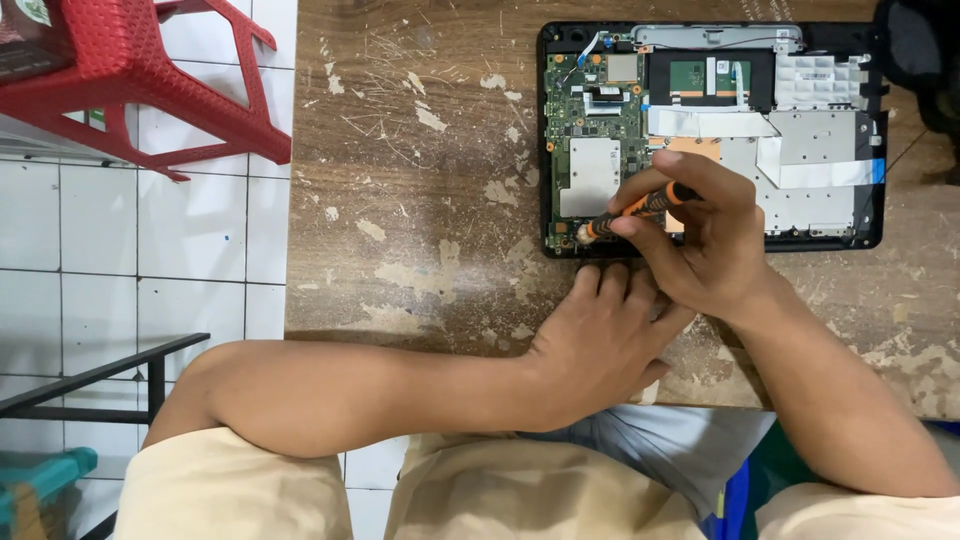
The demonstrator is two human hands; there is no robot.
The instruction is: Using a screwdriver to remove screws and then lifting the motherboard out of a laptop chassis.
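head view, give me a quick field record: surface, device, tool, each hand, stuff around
surface: worn wooden table, paint flaking
device: opened laptop, back cover off, green circuit board exposed at its left
tool: orange and black screwdriver, tip down near the board's lower left corner
right hand: grips the screwdriver
left hand: flat on the table by the laptop's near edge, under the right hand
around: red plastic stool on white tiled floor, far left

A small repair workshop: an opened laptop lies on a scarred wooden worktop, red plastic stool on white tiled floor.
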